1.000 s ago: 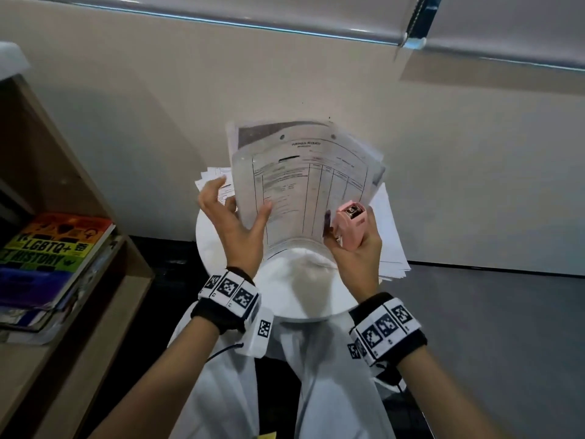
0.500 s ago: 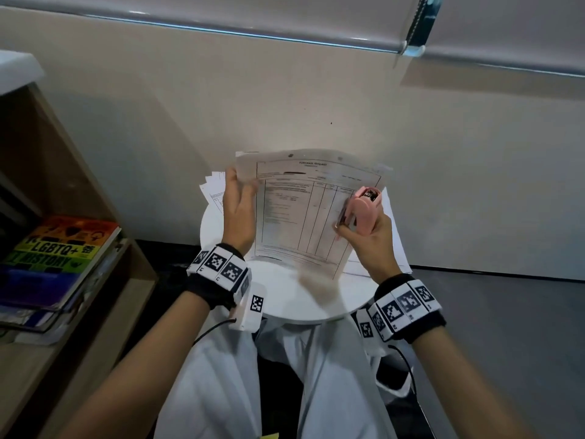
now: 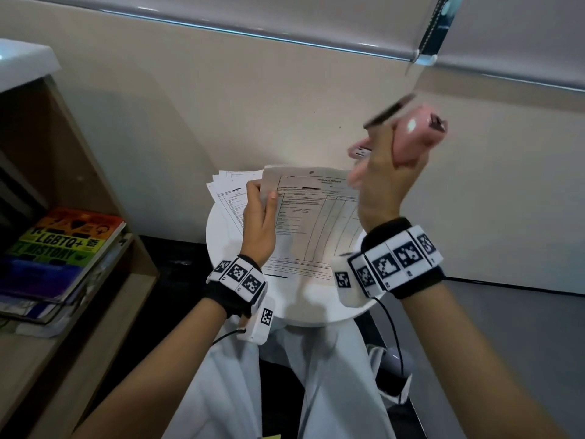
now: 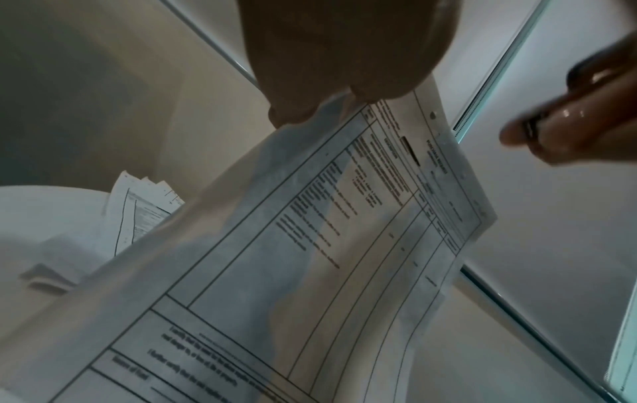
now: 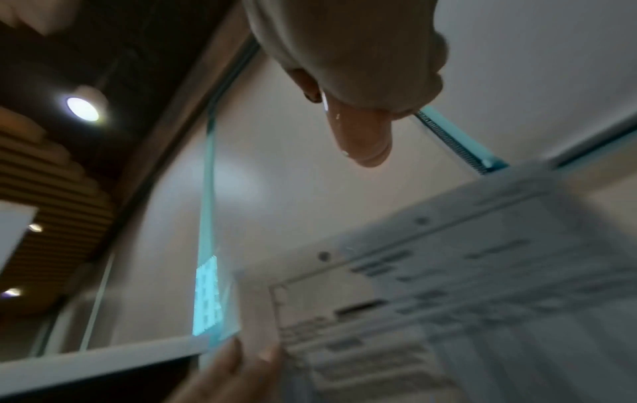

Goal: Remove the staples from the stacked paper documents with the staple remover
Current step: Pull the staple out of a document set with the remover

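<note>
In the head view my left hand (image 3: 264,198) pinches the top left corner of a printed form document (image 3: 313,223), which hangs tilted over the small round white table (image 3: 285,307). The left wrist view shows my fingers (image 4: 327,81) on that corner of the document (image 4: 327,231). My right hand (image 3: 389,166) is raised above the document's right corner and grips the pink staple remover (image 3: 414,137), clear of the paper. The remover (image 5: 365,141) is blurred in the right wrist view, so its jaws cannot be read. No staple can be made out.
More loose papers (image 3: 228,191) lie on the table's far left side, under the held document. A wooden shelf (image 3: 95,312) with a stack of books (image 3: 63,245) stands at the left. A wall rises just behind the table. My lap in white cloth is below.
My right hand left the document's right edge and rose up and to the right with the staple remover. The document sank lower over the table, held by my left hand alone.
</note>
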Motion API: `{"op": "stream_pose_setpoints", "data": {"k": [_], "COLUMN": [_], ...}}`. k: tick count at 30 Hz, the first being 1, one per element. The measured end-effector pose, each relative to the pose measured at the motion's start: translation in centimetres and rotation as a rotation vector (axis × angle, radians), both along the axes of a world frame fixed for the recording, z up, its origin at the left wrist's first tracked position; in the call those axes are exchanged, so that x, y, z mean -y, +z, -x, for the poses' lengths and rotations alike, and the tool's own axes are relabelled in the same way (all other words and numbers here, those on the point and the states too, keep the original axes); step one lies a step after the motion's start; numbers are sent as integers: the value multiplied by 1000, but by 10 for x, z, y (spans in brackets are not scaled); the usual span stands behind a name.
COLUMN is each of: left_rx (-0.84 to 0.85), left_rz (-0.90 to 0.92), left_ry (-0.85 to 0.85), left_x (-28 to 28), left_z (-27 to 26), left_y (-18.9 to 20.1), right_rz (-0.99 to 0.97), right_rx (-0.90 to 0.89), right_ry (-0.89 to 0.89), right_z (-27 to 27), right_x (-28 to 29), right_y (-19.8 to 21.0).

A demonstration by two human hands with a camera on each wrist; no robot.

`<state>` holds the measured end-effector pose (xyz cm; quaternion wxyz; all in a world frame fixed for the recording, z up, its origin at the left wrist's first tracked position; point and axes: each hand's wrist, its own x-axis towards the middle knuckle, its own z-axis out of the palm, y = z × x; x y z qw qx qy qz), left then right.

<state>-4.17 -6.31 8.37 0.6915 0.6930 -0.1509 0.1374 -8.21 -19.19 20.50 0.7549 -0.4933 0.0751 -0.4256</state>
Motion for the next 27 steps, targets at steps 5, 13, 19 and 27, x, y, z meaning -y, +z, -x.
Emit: {"op": "stream_pose_setpoints", "data": {"k": [5, 13, 19, 27], "left_rx": [-9, 22, 32, 37], "left_rz": [-3, -6, -20, -93], "left_ry": [-14, -12, -38, 69], "left_x": [2, 3, 5, 5], "left_z": [2, -1, -6, -17], "left_y": [3, 6, 7, 17], "right_rz": [134, 380, 537, 512], "right_rx": [4, -133, -78, 29], "right_ry": [79, -57, -103, -57], "right_z": [-27, -57, -58, -55], "right_x": [-49, -71, -75, -58], "right_y": [9, -23, -18, -11]}}
